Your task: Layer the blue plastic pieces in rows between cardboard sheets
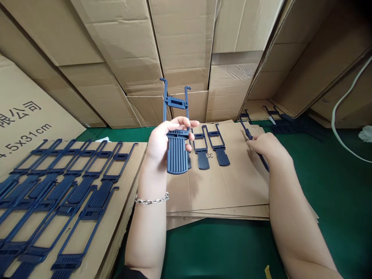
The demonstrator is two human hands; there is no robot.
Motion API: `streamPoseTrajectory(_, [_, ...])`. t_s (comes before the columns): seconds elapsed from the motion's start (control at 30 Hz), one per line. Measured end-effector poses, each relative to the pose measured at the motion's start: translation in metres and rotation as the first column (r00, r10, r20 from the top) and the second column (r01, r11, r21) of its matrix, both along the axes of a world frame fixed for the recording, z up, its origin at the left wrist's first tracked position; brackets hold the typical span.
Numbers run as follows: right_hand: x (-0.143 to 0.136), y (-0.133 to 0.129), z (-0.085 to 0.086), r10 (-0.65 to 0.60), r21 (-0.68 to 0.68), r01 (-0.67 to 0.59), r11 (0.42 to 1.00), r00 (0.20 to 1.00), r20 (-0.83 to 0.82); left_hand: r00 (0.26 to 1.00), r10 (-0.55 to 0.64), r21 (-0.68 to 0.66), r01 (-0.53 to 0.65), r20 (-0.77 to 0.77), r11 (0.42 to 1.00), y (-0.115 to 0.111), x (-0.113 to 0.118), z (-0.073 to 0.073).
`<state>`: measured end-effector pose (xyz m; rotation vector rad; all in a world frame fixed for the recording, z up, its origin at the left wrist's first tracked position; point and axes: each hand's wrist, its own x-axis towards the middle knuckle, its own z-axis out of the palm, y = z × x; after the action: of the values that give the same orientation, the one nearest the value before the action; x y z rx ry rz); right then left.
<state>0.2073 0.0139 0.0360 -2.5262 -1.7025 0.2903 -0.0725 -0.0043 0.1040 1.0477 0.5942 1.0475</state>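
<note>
My left hand (pixel 171 135) is closed around a dark blue plastic frame with a ribbed pad (pixel 178 155), held upright above the cardboard with its two hooked arms pointing up. On the right, my right hand (pixel 269 146) grips a similar frame (pixel 248 133), seen edge-on and partly hidden by the fingers. Between my hands, a blue frame (pixel 203 149) and another blue frame (pixel 220 147) lie flat on the cardboard sheets (pixel 221 190). Part of one more shows behind the piece in my left hand.
At left, several blue frames (pixel 95 193) lie in rows on a cardboard stack (pixel 116 232). More blue pieces (pixel 286 126) lie at the back right. Cardboard boxes (pixel 186 42) wall the back. A white cable (pixel 334 116) hangs right, over the green surface (pixel 328 182).
</note>
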Motion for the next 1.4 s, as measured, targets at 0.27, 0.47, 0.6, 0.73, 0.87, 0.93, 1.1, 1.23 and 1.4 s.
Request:
streamPoseTrajectory(0.27, [-0.018,0.011,-0.020,0.010,-0.125,-0.011,0.992,1.000,-0.010,0.991,0.120,0.019,-0.121,0.060,0.992,-0.003,-0.011,0.010])
streamPoseTrajectory(0.47, [-0.031,0.002,-0.016,-0.033,-0.195,0.031,0.980,0.999,-0.007,0.979,0.157,0.005,-0.159,0.132,0.987,-0.003,-0.012,0.012])
streamPoseTrajectory(0.6, [-0.034,-0.004,-0.010,-0.045,-0.225,0.037,0.974,0.999,-0.028,0.963,0.238,-0.050,-0.234,0.127,0.971,0.000,-0.009,0.011])
streamPoseTrajectory(0.73, [-0.034,-0.002,-0.014,-0.019,-0.180,0.010,0.984,0.999,-0.050,0.970,0.236,-0.032,-0.234,0.060,0.972,0.005,-0.007,0.004])
streamPoseTrajectory(0.87, [-0.034,0.003,-0.024,0.020,-0.088,-0.026,0.996,0.997,-0.071,0.984,0.159,0.058,-0.154,-0.084,0.986,0.010,-0.003,-0.007])
streamPoseTrajectory(0.93, [-0.035,0.005,-0.028,0.025,-0.046,-0.029,0.999,0.997,-0.079,0.984,0.111,0.060,-0.104,-0.142,0.993,0.012,0.000,-0.011])
streamPoseTrajectory(1.1, [-0.038,0.011,-0.033,0.002,0.058,0.004,0.998,0.995,-0.102,0.993,0.004,-0.032,-0.008,-0.119,0.999,0.018,0.008,-0.017])
streamPoseTrajectory(1.23, [-0.040,0.012,-0.030,0.007,0.104,0.008,0.995,0.990,-0.139,0.995,-0.045,-0.044,0.041,-0.089,0.998,0.018,0.010,-0.020])
streamPoseTrajectory(1.4, [-0.043,0.007,-0.026,0.007,0.082,0.009,0.997,0.980,-0.197,0.990,-0.051,-0.059,0.044,-0.130,0.997,0.019,0.010,-0.023])
